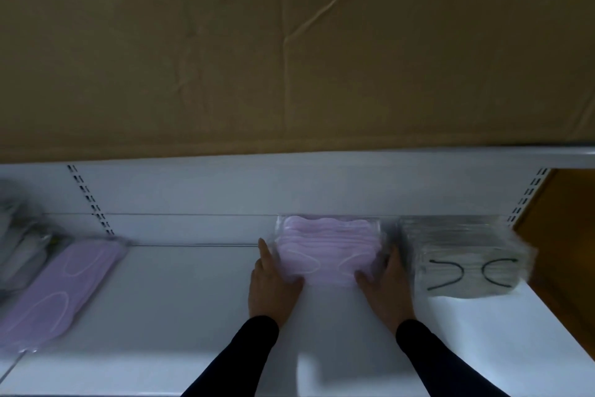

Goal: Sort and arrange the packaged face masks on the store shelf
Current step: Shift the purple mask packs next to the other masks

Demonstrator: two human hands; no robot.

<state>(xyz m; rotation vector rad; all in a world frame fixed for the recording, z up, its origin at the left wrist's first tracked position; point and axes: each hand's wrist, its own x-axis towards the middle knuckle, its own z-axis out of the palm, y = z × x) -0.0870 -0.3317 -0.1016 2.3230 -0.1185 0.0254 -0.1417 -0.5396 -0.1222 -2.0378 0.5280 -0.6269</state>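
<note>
The pink mask stack (326,251), sealed in clear wrap, is bracketed between two hands on the white shelf (180,306). The fingers of the left hand (272,284) are held straight and together, laid flat along the stack's left side, with the thumb bent in against its near corner. The right hand (386,290) is pressed in the same way against the right side, fingers extended toward the back panel and the thumb resting at the near right corner; neither hand is closed around the packs, which are only touched from the sides. Both palms are turned inward and set low on the shelf surface, and black sleeves (248,354) are seen reaching in from the lower edge. Just beside the right hand, a stack of grey mask packs (467,258) with dark ear loops is set near the shelf's right end. Well apart on the left, a purple mask pack (61,290) is laid flat at an angle, beside blurred grey packages (19,235). A cardboard sheet (289,42) is seen above the shelf.
</note>
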